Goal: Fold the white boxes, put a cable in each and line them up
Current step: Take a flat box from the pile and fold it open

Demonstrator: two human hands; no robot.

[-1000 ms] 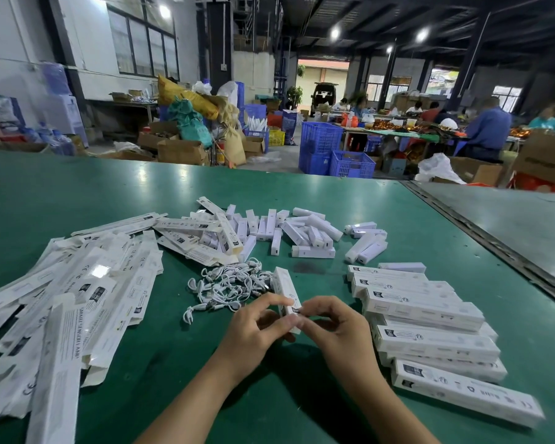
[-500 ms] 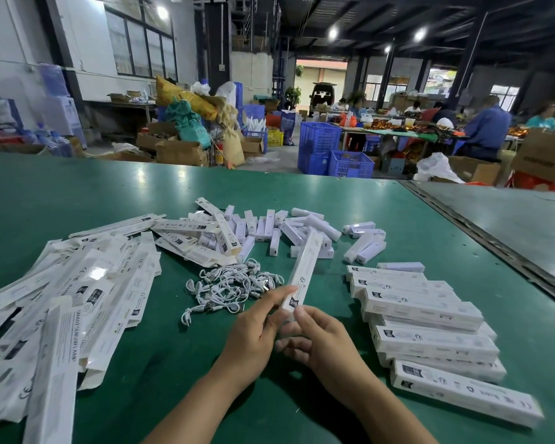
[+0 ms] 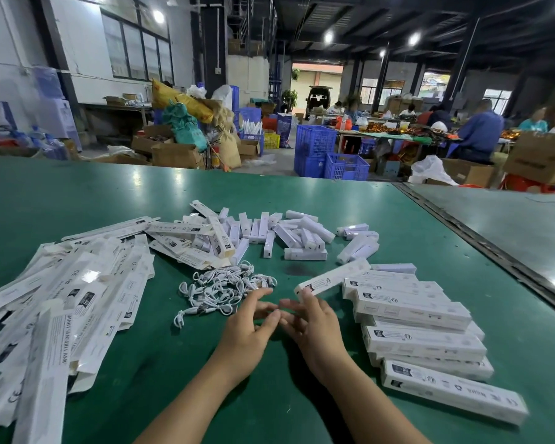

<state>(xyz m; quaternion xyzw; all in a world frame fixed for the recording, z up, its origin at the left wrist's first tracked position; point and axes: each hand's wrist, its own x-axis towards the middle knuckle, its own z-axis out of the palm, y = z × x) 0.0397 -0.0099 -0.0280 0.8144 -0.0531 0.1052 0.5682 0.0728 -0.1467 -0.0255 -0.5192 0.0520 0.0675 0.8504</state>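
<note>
A wide green bench (image 3: 77, 193) is seen, and all the things are laid on it. On the left, a big heap of flat boxes (image 3: 87, 302) is spread out, not yet folded. On the right, a row of folded boxes (image 3: 423, 342) is lined up side by side, with some lying partly over others. At the back, a bunch of short white pieces (image 3: 289, 235) is scattered, and what they are cannot be told. In the middle, a small pile of white cables (image 3: 225, 290) is tangled together. One folded box (image 3: 334, 277) is held at its near end by the fingertips of the right hand (image 3: 316, 325), and its far end is over the back of the row. The left hand (image 3: 245, 328) is loose with its fingers spread. Nothing is held in it, and it is just beside the cables. The lining-up step is judged to be in hand, with this box meant for the row. Whether a cable is inside cannot be seen. For the next move, the box would need to be laid down straight next to the others. Then a new flat box would need to be picked from the heap.
</note>
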